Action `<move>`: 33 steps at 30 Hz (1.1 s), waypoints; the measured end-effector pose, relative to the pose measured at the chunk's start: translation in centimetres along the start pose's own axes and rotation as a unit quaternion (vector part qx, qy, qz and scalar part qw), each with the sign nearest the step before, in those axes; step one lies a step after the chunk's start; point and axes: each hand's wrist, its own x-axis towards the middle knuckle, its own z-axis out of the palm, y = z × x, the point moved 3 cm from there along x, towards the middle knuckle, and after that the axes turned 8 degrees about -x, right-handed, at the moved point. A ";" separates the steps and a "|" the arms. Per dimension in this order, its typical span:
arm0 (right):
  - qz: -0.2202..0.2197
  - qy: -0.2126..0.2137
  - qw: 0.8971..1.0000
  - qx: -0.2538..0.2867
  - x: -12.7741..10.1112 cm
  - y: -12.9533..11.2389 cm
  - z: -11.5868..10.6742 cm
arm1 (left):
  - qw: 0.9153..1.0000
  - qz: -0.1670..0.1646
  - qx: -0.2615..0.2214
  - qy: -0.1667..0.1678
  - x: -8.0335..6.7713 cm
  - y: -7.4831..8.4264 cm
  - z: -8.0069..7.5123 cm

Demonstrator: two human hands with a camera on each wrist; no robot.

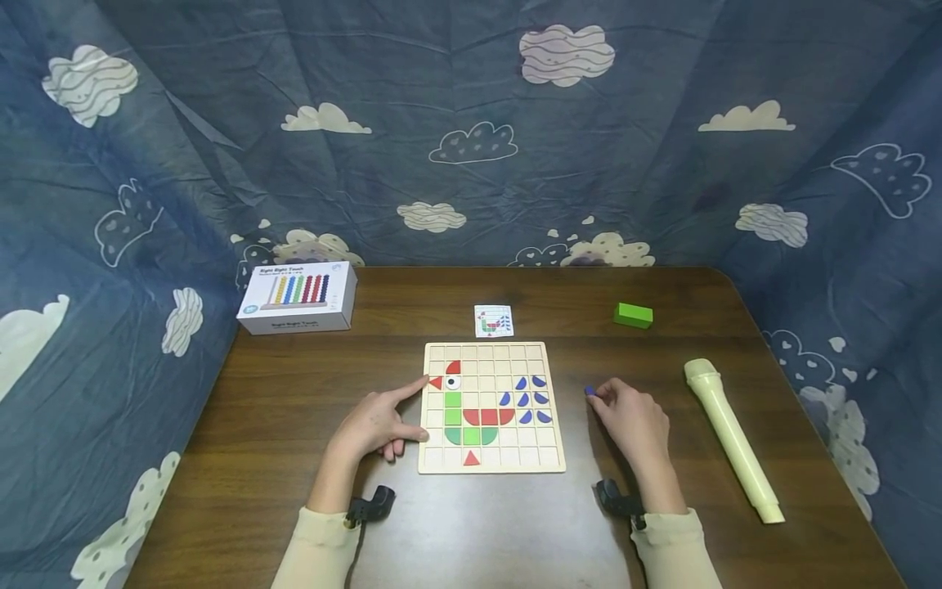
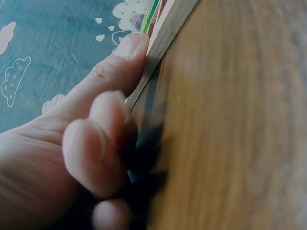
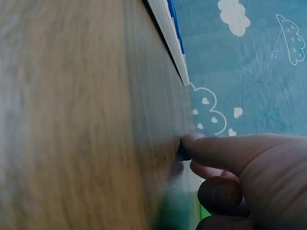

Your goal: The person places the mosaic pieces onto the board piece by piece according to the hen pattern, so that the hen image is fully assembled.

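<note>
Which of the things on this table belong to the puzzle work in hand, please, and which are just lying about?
In use: puzzle board, small blue piece pinched by right hand, left hand touching the board's edge, pattern card.
Lying about: white toy box, green block, cream tube.

Cream long sleeves, black wrist-mounted cameras

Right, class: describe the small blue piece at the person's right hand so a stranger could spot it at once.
Start at the wooden puzzle board in the middle of the brown table. Just off its right edge, the right hand pinches a small blue piece at its fingertips. It is the only blue piece off the board.
</note>
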 end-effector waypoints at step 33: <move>-0.145 -0.136 0.976 0.085 -4.0 -4.4 1.1 | 0.997 0.025 -0.057 -0.036 0.2 -0.7 -0.3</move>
